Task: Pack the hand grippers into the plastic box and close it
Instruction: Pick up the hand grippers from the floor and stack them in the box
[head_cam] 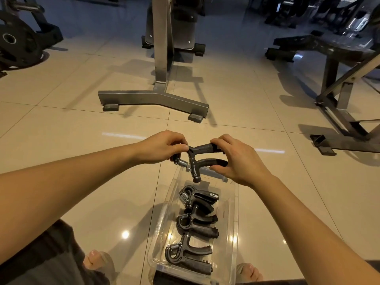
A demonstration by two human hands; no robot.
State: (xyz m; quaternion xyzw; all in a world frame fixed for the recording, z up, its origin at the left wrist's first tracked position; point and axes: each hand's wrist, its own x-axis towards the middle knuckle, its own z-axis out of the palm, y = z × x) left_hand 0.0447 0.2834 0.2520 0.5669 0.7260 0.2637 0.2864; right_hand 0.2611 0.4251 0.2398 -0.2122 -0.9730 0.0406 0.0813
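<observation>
— Tiled gym floor (61, 120) is seen, with a clear plastic box (234, 212) set on it. How is the load to be handled?
— Three packed hand grippers (197, 223) are laid in a row inside. The fourth hand gripper (195, 161) is held just above the box's far end. It is judged light and rigid, with a sprung coil, and best taken by its handles.
— And the hands?
— The left hand (160, 148) is pinched on the head beside the spring. The right hand (240, 161) is curled round both handles, arms stretched forward.
</observation>
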